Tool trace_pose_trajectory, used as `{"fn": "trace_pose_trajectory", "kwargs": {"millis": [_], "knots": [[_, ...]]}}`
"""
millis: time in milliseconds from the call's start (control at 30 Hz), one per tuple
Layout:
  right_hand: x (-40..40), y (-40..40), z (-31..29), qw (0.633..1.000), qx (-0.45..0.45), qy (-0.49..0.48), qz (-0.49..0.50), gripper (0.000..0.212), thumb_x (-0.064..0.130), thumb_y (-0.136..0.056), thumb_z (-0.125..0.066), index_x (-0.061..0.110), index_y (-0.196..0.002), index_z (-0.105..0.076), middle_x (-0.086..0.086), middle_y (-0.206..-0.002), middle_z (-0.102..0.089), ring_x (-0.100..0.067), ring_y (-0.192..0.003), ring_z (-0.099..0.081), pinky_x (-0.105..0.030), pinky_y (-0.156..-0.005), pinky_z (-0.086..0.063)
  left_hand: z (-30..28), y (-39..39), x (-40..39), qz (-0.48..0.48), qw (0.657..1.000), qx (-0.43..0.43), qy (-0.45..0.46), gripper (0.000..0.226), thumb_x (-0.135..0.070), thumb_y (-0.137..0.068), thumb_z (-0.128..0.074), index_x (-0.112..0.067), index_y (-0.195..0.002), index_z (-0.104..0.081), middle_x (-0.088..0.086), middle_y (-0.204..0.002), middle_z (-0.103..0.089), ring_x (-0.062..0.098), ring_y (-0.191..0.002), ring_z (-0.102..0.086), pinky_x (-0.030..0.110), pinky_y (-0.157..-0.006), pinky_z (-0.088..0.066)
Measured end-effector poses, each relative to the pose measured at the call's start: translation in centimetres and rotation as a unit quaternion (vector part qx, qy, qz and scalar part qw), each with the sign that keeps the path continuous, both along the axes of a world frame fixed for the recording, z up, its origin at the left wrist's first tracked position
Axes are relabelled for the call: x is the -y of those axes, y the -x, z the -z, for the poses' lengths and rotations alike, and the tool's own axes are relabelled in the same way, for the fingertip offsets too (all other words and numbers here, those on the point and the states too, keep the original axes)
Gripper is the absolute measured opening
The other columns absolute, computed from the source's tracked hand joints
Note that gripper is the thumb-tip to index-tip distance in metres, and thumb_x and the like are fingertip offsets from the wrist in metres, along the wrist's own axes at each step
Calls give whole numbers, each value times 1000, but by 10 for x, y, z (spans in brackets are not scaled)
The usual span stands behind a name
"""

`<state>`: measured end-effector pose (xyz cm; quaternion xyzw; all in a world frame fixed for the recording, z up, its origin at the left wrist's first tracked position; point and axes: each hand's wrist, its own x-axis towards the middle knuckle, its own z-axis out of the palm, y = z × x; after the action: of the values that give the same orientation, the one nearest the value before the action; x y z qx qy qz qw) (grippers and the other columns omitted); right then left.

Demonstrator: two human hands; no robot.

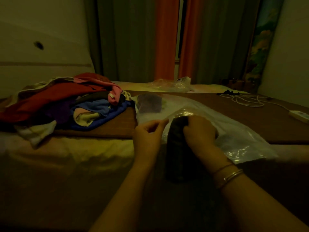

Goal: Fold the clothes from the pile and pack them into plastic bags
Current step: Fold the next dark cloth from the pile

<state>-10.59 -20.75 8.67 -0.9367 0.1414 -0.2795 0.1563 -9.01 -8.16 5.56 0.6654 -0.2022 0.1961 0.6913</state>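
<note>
Pinching the near edge of the bag (234, 136) between thumb and fingers, the left hand (148, 133) holds its mouth up, while the right hand (199, 129) curls its fingers round the top of a dark folded garment (175, 148) at the opening. Bangles (229, 174) circle the right wrist. No writing can be read anywhere; the light is too dim.

At 12 o'clock from the hands, a packed bag (148, 104) lies with a purple garment inside, touching the far end of the one being filled. At 10 o'clock sits the pile (63, 101): red, pink, blue, purple and cream clothes heaped together. At 1 o'clock, further back, crumpled clear plastic (168, 85) lies near the curtains. At 2 o'clock a white cable (247, 100) loops toward a power strip (299, 114), well apart from the bags.

Everything rests on a bed: a brown mat (234, 104) over a pale sheet (75, 148). Behind hang grey and orange curtains (165, 39), with pale walls on either side.
</note>
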Motion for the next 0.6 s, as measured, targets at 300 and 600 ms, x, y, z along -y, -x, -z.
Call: {"fn": "trace_pose_trajectory", "kwargs": {"millis": [300, 600], "knots": [[-27, -31, 2, 981, 81, -175, -28, 12, 1, -89, -47, 6, -96, -55, -6, -87, -51, -18, -76, -50, -27, -67, -38, 12, -11, -27, -208, 961, -120, -134, 78, -9, -85, -67, -20, -148, -24, 3, -156, -19, 25, -140, -26, 33, -110, -29], [-30, -23, -4, 921, 233, -305, -70, 26, -3, -87, -47, 5, -111, -49, -2, -101, -47, -11, -88, -45, 0, -62, -33, 13, -14, -56, -87, 974, -170, -123, 43, -10, -89, -63, -16, -129, -49, 3, -117, -57, 14, -95, -54, 21, -66, -49]]}}
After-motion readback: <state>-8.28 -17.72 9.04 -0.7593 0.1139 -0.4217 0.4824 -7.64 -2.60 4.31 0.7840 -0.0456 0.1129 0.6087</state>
